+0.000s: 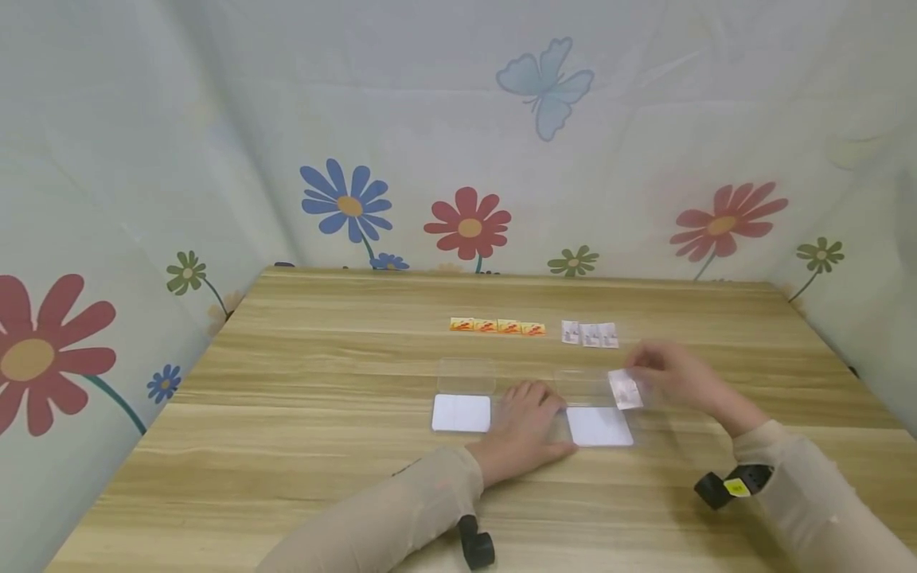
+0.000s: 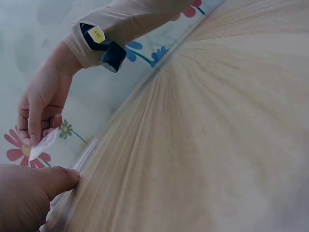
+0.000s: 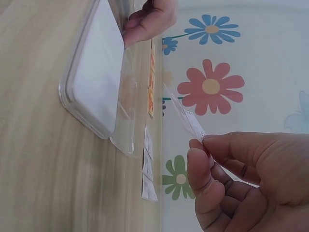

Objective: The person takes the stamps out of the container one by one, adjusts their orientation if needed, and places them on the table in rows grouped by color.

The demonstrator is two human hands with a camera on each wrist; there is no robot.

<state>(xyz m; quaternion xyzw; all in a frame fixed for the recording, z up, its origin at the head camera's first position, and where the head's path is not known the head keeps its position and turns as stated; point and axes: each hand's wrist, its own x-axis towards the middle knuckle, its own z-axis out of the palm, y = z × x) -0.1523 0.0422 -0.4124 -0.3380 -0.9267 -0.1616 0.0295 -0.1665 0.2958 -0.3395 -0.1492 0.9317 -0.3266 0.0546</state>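
Observation:
My right hand pinches a small white printed sachet by its edge between thumb and fingertips. The sachet hangs above the far right corner of a clear plastic case with a white block in it. That case lies with its transparent lid folded back. Beside its left edge rests my left hand, fingers spread fairly straight; in the left wrist view the thumb touches the case's edge. Left of that hand lies a second open case with a white block.
Farther back lie a row of several yellow-orange sachets and, to their right, 3 white sachets. The second case's clear lid lies flat behind it. A flowered cloth hangs behind the wooden table.

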